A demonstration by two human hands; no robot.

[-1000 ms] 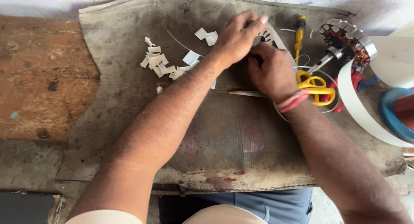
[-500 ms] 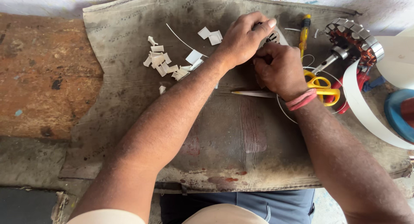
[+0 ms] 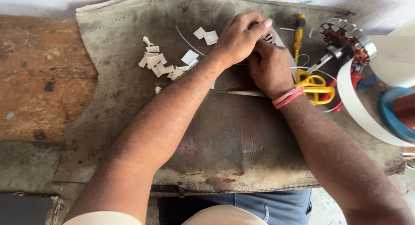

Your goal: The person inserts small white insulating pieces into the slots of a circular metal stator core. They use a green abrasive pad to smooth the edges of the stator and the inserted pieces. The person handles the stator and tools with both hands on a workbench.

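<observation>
My left hand [image 3: 239,38] and my right hand [image 3: 270,68] are closed together over a small slotted metal part [image 3: 269,36] near the far middle of a worn grey cloth [image 3: 129,26]. Only the part's ribbed edge shows between the fingers; the rest is hidden. Red bands circle my right wrist. A thin white strip [image 3: 247,93] lies just under my right hand. Small cut white paper pieces [image 3: 161,64] lie scattered to the left of my left hand.
Yellow-handled scissors [image 3: 314,84] lie by my right wrist, a yellow screwdriver [image 3: 299,33] beyond them. A wound motor armature [image 3: 349,38] sits far right, beside a white paper roll [image 3: 391,60] and a blue ring [image 3: 391,114]. A worn wooden surface [image 3: 39,78] lies on the left.
Both hands have stayed clasped over the metal part, with only slight finger shifts. The view has drifted a little.
</observation>
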